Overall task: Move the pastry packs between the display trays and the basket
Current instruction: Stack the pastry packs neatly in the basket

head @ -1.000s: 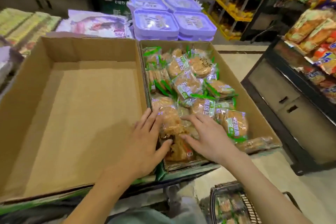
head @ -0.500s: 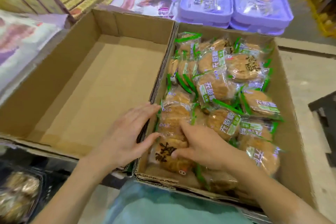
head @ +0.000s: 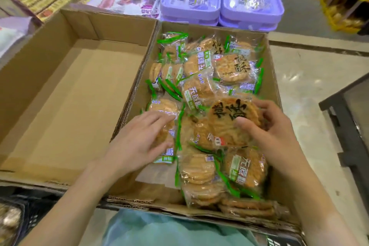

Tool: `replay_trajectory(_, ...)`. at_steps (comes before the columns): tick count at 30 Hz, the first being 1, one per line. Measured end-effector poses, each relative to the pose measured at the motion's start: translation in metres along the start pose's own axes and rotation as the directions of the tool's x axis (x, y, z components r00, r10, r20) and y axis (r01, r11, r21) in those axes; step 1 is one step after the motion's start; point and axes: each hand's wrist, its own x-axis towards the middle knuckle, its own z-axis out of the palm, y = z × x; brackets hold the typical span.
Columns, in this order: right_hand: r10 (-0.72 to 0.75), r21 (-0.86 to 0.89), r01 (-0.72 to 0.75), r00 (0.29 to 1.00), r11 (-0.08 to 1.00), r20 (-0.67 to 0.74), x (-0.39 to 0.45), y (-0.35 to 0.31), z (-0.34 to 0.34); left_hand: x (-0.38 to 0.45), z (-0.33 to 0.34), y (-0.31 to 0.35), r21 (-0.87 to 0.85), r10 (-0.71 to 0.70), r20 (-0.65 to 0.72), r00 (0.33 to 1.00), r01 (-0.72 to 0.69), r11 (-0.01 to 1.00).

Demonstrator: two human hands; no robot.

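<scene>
- Pastry packs [head: 201,78], clear wrappers with green edges, lie heaped in the right cardboard tray [head: 272,78], filling it from the far wall down to the near edge
- The left cardboard tray [head: 60,94] sits touching the right cardboard tray's left wall; only its bare brown floor shows
- Purple lidded tubs [head: 221,2] stand stacked just beyond the right cardboard tray's far wall
- A dark basket [head: 30,209] shows at the lower left, below the left tray and well left of the right cardboard tray's near corner; its contents are blurred
- The right hand [head: 267,132] grasps a round pastry pack with black characters [head: 229,124], thumb on its face and fingers curled behind its far rim, lifted above the heap inside the right cardboard tray
- The left hand [head: 137,142] lies flat with straight fingers on a pack [head: 165,126] near the right cardboard tray's left wall, gripping nothing
</scene>
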Motion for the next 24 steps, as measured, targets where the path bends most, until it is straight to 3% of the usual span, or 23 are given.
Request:
replay_trajectory(3,-0.008,0.076,0.012,0.999,0.997,-0.045,-0.009,-0.001,-0.007,0.01,0.0,0.011,-0.032,0.08,0.035,0.996,-0.079,0.996)
replay_trajectory(8,0.004,0.177,0.01,0.997,0.984,-0.075,-0.022,-0.001,-0.017,0.013,0.019,0.058,-0.333,0.152,0.157,0.976,-0.093,0.938)
replay_trajectory(12,0.022,0.21,0.002,0.993,0.978,-0.115,-0.03,0.002,-0.021,0.016,0.042,0.06,-0.193,0.129,0.408,0.904,-0.052,0.98)
replay_trajectory(15,0.033,0.218,-0.005,0.991,0.976,-0.126,-0.035,0.005,-0.023,0.019,0.051,0.057,-0.102,0.057,0.495,0.867,-0.007,0.995)
replay_trajectory(19,0.044,0.238,-0.014,0.991,0.971,-0.123,-0.037,0.008,-0.024,0.022,0.052,0.06,-0.116,0.097,0.465,0.88,-0.048,0.992)
replay_trajectory(24,0.059,0.255,-0.012,0.982,0.967,-0.178,-0.034,0.012,-0.025,0.021,0.044,0.063,-0.294,0.065,0.264,0.962,0.016,0.956)
